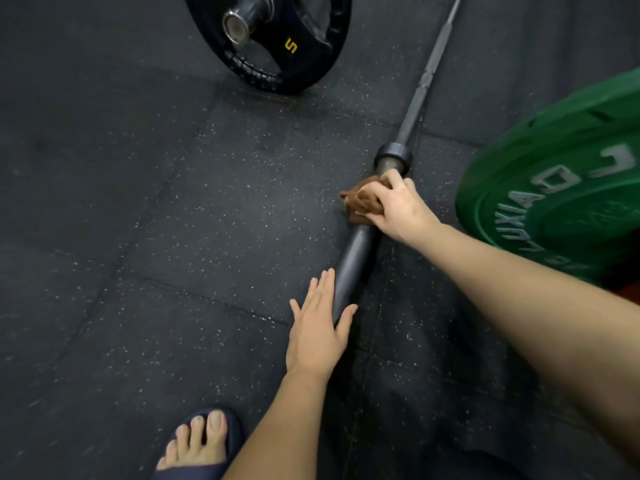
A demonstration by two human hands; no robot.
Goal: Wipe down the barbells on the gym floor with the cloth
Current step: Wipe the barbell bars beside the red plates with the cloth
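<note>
On the speckled floor (138,202), near-left, a foot (197,441) in a dark slipper; farther off, a black plate (277,39) marked 5. Mid-floor, left hand (318,330) flat, fingers straight, holding nothing, lying against the near end of the barbell (353,258). Just beyond, short of the collar, right hand (398,206) curled round a brown cloth (356,202) wrapped on the sleeve; at the far right, a green plate (554,188).
</note>
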